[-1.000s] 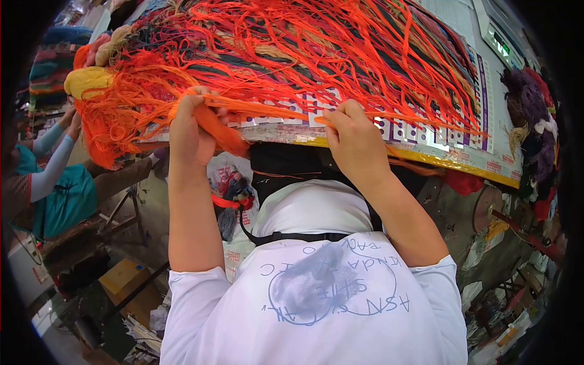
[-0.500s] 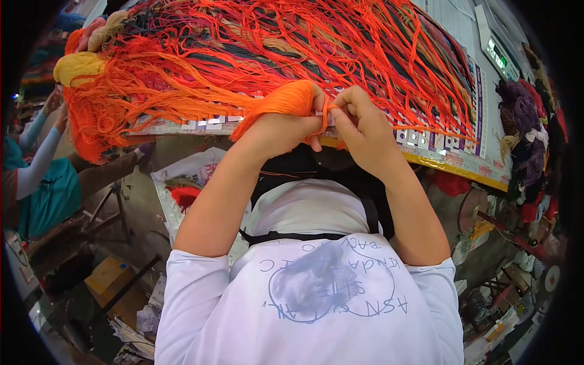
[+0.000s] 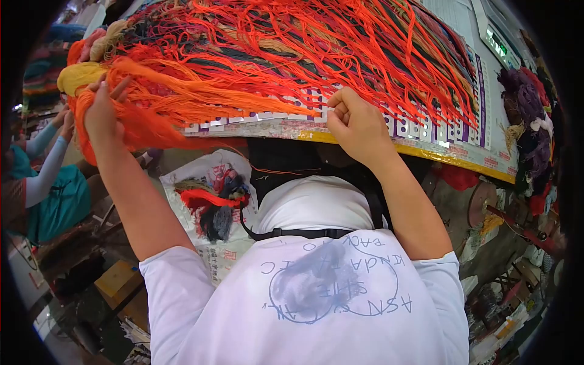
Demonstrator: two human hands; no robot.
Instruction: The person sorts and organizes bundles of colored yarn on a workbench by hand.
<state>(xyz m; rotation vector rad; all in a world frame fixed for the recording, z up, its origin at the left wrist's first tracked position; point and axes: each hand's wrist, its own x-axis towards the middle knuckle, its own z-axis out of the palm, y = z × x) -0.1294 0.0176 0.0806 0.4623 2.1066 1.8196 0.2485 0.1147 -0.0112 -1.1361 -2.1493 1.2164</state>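
Note:
My left hand [image 3: 104,118] is at the left end of the table, closed around a bundle of orange thread [image 3: 146,125] whose loose strands trail to the right. Its fingertips are beside a yellow skein [image 3: 80,77]. My right hand [image 3: 359,126] hovers over the table's front edge, fingers curled in a pinch close to the orange thread ends. Anything between those fingertips is too small to make out. Before both hands spreads a thick layer of red, orange and dark threads [image 3: 292,52], lying across white cards with holes [image 3: 420,129].
A device with a lit display [image 3: 500,45] stands at the back right. Purple yarn [image 3: 528,112] hangs off the right side. Below the table at left, coloured thread scraps [image 3: 219,198] lie on a white sack [image 3: 210,167]. Another person's sleeved arms [image 3: 45,155] are at far left.
My left hand has swung from the middle to the far left, drawing the orange thread with it. The hands have parted; my right hand stays near its place. The scraps below have come into view.

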